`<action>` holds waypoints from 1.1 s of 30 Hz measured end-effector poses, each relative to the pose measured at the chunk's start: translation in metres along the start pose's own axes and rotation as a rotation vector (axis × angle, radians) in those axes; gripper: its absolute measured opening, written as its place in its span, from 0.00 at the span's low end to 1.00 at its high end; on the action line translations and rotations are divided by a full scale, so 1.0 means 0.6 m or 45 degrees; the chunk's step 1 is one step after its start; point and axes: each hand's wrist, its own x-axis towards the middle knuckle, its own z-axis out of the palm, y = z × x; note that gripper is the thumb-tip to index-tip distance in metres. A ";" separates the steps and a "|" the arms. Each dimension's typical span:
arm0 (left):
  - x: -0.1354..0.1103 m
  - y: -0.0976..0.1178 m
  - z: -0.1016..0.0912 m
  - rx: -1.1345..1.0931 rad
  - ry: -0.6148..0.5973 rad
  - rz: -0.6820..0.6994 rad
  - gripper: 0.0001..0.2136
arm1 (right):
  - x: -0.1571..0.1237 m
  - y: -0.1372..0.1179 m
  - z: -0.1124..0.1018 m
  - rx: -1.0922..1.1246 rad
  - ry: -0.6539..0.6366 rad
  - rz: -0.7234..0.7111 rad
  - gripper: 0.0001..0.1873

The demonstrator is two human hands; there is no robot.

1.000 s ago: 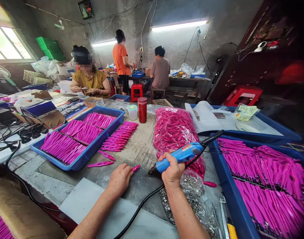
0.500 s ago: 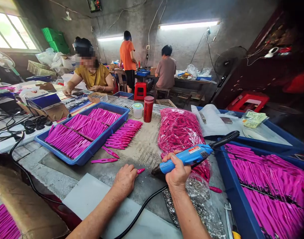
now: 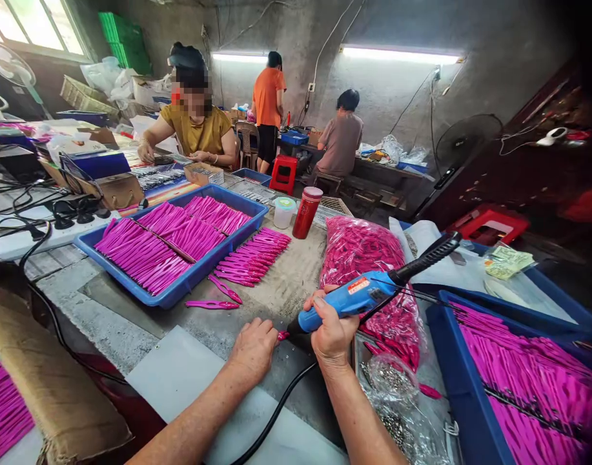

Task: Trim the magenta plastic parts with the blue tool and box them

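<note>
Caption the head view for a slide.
Right hand holds a blue electric screwdriver against a small pink piece gripped by the left hand.

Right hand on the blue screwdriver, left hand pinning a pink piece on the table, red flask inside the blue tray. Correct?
Not quite. The head view shows the red flask standing on the table outside the blue tray, beside a clear cup. The rest holds: right hand grips the blue screwdriver, left hand pins a pink piece.
</note>
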 end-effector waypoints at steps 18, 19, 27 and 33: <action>-0.001 0.001 0.003 -0.093 0.031 -0.005 0.10 | -0.001 0.012 -0.001 -0.010 -0.009 0.001 0.19; -0.001 0.000 0.005 -0.098 0.040 -0.001 0.10 | -0.001 0.012 -0.001 -0.017 -0.008 0.000 0.19; -0.001 0.003 -0.003 -0.059 -0.023 -0.014 0.12 | 0.000 0.011 0.000 -0.035 -0.008 -0.006 0.19; -0.002 0.005 -0.009 -0.037 -0.054 -0.015 0.11 | -0.002 0.012 0.003 0.006 -0.033 0.029 0.18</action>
